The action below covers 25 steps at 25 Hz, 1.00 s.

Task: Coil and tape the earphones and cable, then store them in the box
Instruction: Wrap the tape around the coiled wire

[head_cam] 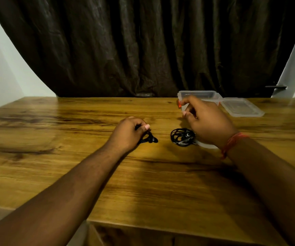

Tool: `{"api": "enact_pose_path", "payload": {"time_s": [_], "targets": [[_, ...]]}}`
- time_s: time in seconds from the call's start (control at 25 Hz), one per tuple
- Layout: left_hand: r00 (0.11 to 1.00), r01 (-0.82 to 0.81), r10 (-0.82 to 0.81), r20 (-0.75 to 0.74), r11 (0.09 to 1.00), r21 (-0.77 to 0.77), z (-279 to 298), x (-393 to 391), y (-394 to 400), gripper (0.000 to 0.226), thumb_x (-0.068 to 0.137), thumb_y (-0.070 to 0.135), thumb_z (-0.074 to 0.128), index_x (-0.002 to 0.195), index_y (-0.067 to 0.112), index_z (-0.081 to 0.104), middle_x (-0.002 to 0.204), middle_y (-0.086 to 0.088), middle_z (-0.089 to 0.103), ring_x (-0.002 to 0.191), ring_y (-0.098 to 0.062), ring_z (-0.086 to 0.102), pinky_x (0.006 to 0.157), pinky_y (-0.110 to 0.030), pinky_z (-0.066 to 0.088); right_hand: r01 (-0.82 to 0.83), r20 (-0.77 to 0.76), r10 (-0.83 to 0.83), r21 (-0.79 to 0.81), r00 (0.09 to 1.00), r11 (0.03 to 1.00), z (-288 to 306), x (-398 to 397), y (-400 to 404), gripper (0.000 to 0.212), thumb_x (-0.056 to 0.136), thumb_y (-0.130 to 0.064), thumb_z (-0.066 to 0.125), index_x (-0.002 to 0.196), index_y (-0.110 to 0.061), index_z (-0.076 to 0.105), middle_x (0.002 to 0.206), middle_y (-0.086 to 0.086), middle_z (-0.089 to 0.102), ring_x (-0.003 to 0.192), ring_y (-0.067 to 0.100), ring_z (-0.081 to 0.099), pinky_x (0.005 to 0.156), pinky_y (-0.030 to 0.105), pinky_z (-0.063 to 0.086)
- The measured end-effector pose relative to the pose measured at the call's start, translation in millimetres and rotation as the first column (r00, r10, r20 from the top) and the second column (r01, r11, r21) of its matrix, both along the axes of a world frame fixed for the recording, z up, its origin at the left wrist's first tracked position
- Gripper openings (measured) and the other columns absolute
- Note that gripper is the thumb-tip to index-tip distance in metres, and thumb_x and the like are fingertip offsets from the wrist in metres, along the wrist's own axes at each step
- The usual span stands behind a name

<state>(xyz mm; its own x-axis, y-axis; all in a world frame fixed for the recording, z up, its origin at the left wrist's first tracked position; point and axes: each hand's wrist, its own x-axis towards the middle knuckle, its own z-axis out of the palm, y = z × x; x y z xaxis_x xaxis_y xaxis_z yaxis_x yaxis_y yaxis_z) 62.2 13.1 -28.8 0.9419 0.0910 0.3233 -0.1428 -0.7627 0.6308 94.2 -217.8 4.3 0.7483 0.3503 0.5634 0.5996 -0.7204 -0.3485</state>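
Now we see the left hand [131, 133] gripping a black cable bundle [149, 139] at mid-table, the right hand [202, 119] pinching clear tape [183, 107] above coiled earphones [182, 137]; the open box [199, 95] sits far right.

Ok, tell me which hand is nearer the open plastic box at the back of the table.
Right. The right hand is raised just in front of the open plastic box, overlapping its near wall in the view. The left hand sits farther back toward the person and to the left, gripping a black cord bundle.

Probably home (curtain [143, 47], wooden table [72, 157])
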Motion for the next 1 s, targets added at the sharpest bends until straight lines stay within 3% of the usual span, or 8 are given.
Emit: {"api": "enact_pose_path", "payload": {"time_s": [0.32,0.48,0.68,0.8,0.88,1.0], "targets": [[0.999,0.028,-0.031,-0.02,0.991,-0.128,-5,1,3,0.028,0.101,0.039,0.045,0.105,0.027,0.07,0.103,0.009,0.071,0.096,-0.008,0.064,0.09,-0.042,0.054,0.04,-0.022,-0.041,-0.081,0.999,0.996,-3,3,-2,0.023,0.097,-0.023,0.05,0.12,-0.025,0.053,0.093,-0.007,0.065,0.088,0.015,0.059,0.075,0.035,0.05],[0.996,-0.008,-0.002,0.084,0.993,0.117,-4,-2,3,0.038,0.1,0.048,0.041,0.125,0.028,0.06,0.123,0.004,0.063,0.114,-0.015,0.056,0.1,-0.044,0.046,0.118,0.024,-0.116,-0.113,0.993,0.987,-1,9,-12,0.026,0.097,-0.028,0.049,0.121,-0.019,0.055,0.117,0.002,0.062,0.113,0.022,0.053,0.091,0.035,0.044],[0.965,-0.072,-0.061,0.256,0.874,0.48,0,-16,1,0.058,0.098,0.057,0.028,0.143,0.022,0.042,0.145,-0.002,0.05,0.138,-0.021,0.038,0.117,-0.048,0.02,0.258,0.016,-0.257,-0.026,0.966,0.966,-4,8,-33,0.042,0.1,-0.04,0.041,0.136,-0.019,0.049,0.139,0.006,0.053,0.132,0.023,0.041,0.11,0.038,0.032],[0.968,-0.059,-0.11,0.225,0.772,0.633,2,-31,-4,0.069,0.096,0.062,0.02,0.152,0.022,0.024,0.159,-0.002,0.031,0.148,-0.02,0.022,0.12,-0.056,0.007,0.321,-0.001,-0.321,-0.028,0.947,0.947,-13,-11,-43,0.048,0.101,-0.042,0.033,0.145,-0.023,0.038,0.155,0.003,0.036,0.145,0.022,0.027,0.119,0.046,0.021],[0.98,-0.053,-0.09,0.178,0.741,0.669,2,-44,-8,0.076,0.094,0.068,0.014,0.155,0.024,0.011,0.164,-0.001,0.014,0.152,-0.021,0.008,0.12,-0.056,0.0,0.364,-0.022,-0.369,-0.129,0.929,0.922,-21,-27,-46,0.054,0.101,-0.047,0.026,0.151,-0.025,0.026,0.161,0.0,0.021,0.15,0.021,0.013,0.121,0.049,0.012],[0.993,-0.055,-0.031,0.112,0.726,0.685,7,-71,-13,0.081,0.089,0.074,0.006,0.155,0.028,-0.004,0.165,-0.002,-0.006,0.151,-0.023,-0.01,0.118,-0.058,-0.005,0.398,-0.077,-0.431,-0.267,0.899,0.878,-25,-56,-46,0.064,0.097,-0.058,0.021,0.154,-0.028,0.013,0.164,-0.001,0.004,0.151,0.023,0.001,0.119,0.055,0.009]]}}
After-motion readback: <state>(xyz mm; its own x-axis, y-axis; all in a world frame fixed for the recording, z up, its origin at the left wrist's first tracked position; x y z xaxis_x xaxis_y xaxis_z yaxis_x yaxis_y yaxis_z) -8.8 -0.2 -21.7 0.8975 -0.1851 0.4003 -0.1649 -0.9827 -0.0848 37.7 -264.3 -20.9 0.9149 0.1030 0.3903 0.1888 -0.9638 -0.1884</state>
